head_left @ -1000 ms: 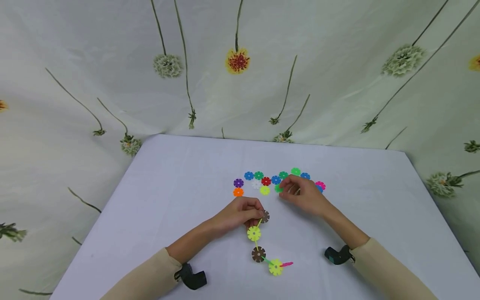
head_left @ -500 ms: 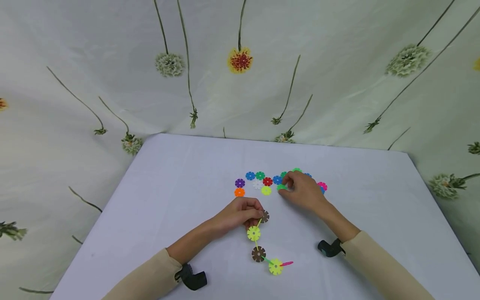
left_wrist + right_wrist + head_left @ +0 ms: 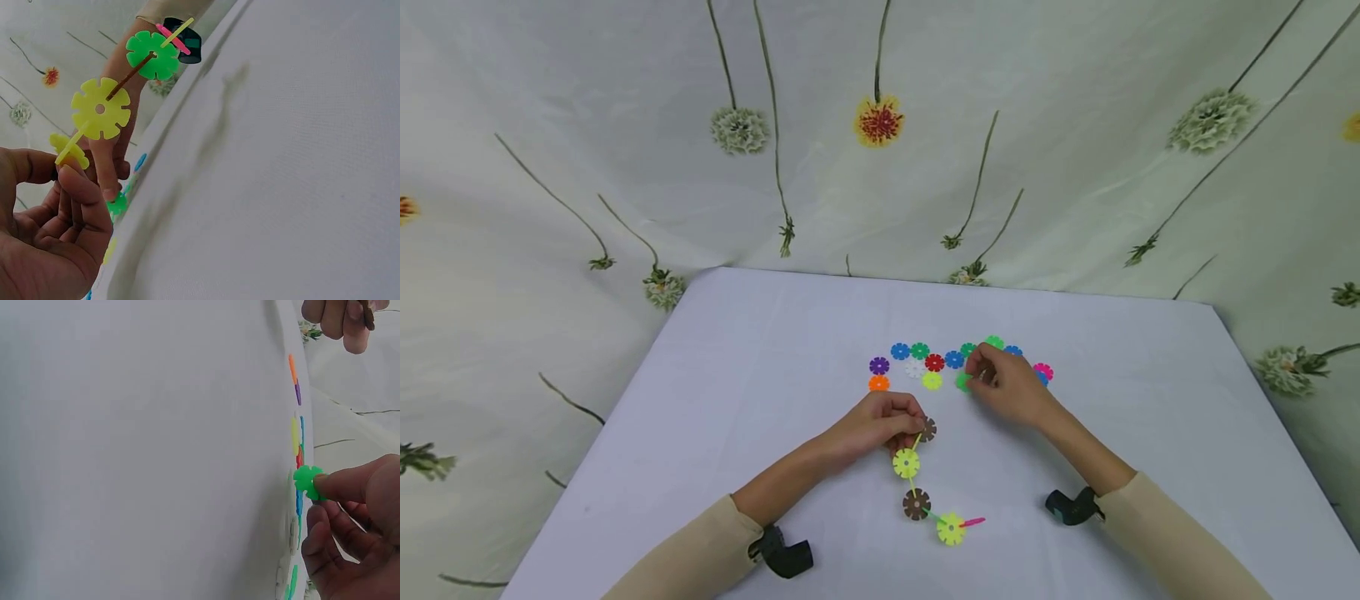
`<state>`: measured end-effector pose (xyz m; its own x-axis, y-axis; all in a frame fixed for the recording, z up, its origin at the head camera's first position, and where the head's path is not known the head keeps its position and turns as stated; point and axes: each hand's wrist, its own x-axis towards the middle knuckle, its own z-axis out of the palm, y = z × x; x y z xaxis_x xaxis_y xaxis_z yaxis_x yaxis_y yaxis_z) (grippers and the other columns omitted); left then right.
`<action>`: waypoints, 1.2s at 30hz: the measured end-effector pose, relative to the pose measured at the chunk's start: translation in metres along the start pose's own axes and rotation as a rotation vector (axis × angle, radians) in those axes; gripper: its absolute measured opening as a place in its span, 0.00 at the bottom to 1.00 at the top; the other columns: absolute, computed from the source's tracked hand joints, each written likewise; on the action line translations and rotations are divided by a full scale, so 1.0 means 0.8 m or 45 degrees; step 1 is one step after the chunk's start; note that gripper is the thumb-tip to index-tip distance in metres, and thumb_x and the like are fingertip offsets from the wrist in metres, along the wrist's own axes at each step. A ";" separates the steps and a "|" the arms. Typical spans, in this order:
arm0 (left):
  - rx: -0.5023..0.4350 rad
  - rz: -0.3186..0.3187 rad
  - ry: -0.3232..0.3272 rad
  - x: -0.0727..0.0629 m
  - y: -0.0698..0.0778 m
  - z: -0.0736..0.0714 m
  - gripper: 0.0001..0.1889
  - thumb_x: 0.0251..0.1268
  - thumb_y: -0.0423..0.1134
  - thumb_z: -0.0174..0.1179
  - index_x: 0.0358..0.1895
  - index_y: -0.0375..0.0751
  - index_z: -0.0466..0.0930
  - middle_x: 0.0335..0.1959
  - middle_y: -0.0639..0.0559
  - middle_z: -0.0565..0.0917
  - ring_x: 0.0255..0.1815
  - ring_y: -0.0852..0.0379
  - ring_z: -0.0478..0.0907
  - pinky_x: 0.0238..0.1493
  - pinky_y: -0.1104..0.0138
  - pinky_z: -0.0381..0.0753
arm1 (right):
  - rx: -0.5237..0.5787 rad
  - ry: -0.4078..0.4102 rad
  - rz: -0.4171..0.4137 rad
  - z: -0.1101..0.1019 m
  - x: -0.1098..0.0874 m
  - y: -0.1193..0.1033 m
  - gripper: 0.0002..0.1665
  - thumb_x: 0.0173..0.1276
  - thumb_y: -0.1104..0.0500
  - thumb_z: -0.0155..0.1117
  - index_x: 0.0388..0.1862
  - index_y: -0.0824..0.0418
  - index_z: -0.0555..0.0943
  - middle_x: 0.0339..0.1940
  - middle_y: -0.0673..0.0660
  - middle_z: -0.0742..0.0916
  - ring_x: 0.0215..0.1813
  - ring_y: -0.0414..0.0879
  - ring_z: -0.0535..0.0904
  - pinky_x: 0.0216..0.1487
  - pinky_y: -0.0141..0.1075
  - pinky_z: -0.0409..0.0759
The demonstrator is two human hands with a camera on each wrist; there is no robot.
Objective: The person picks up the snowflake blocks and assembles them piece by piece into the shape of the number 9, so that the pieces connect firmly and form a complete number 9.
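Note:
My left hand [image 3: 880, 427] pinches the upper end of a chain of slotted plastic snowflake discs, with a brown disc [image 3: 929, 429] just past its fingertips. Below hang a yellow disc [image 3: 906, 462], another brown disc [image 3: 916, 504] and a lower yellow disc [image 3: 951, 528], linked by discs seen edge-on, one pink at the end. In the left wrist view the chain's large yellow disc [image 3: 100, 109] faces the camera. My right hand [image 3: 1011, 385] pinches a single green disc [image 3: 307, 480] between thumb and fingers, raised close over the row of loose discs.
Loose snowflake discs lie on the white tabletop [image 3: 760, 350] beyond the hands, among them an orange disc [image 3: 878, 382], a purple disc [image 3: 879, 366] and a red disc [image 3: 934, 362]. Others sit partly behind the right hand. A flower-print cloth [image 3: 820, 192] hangs behind the table.
My right fingers came down onto the green disc, closed on it and lifted it slightly, turning it. My left hand still holds the chain, raised a touch.

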<state>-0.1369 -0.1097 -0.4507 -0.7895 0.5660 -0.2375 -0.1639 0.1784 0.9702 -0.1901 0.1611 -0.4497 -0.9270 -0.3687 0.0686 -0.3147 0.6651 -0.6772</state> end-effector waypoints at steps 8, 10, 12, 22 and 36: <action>0.004 -0.014 -0.002 0.003 0.004 0.002 0.09 0.78 0.40 0.58 0.47 0.37 0.82 0.29 0.57 0.83 0.31 0.61 0.78 0.35 0.73 0.81 | 0.209 -0.064 -0.035 -0.002 -0.027 -0.004 0.11 0.71 0.60 0.75 0.50 0.55 0.85 0.44 0.52 0.91 0.45 0.42 0.86 0.47 0.30 0.85; 0.006 -0.011 -0.002 0.005 0.004 0.002 0.10 0.78 0.40 0.59 0.47 0.36 0.82 0.29 0.57 0.83 0.31 0.60 0.78 0.35 0.73 0.81 | 0.287 -0.099 -0.065 -0.002 -0.033 -0.006 0.10 0.71 0.60 0.75 0.49 0.55 0.86 0.43 0.53 0.91 0.45 0.43 0.86 0.46 0.30 0.85; 0.009 -0.014 -0.001 0.006 0.004 0.002 0.10 0.78 0.40 0.59 0.47 0.35 0.81 0.29 0.56 0.83 0.31 0.60 0.79 0.35 0.73 0.81 | 0.381 -0.145 -0.101 -0.003 -0.037 -0.009 0.09 0.71 0.61 0.75 0.48 0.56 0.85 0.43 0.54 0.91 0.45 0.44 0.87 0.46 0.31 0.87; 0.014 -0.020 0.007 0.010 0.004 0.004 0.11 0.79 0.40 0.59 0.48 0.33 0.81 0.30 0.57 0.83 0.32 0.60 0.78 0.36 0.74 0.81 | 0.694 -0.261 -0.170 -0.002 -0.047 -0.011 0.09 0.70 0.67 0.73 0.47 0.63 0.84 0.44 0.62 0.89 0.45 0.45 0.89 0.50 0.32 0.90; -0.003 -0.021 -0.023 0.010 0.005 0.008 0.08 0.79 0.38 0.60 0.46 0.35 0.81 0.28 0.57 0.84 0.29 0.61 0.78 0.34 0.73 0.81 | 0.619 -0.208 -0.249 0.012 -0.054 -0.019 0.07 0.70 0.65 0.75 0.43 0.57 0.85 0.41 0.57 0.90 0.41 0.46 0.88 0.49 0.32 0.89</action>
<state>-0.1405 -0.0993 -0.4489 -0.7756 0.5776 -0.2544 -0.1786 0.1858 0.9662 -0.1434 0.1610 -0.4493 -0.8048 -0.5771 0.1386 -0.3115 0.2119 -0.9263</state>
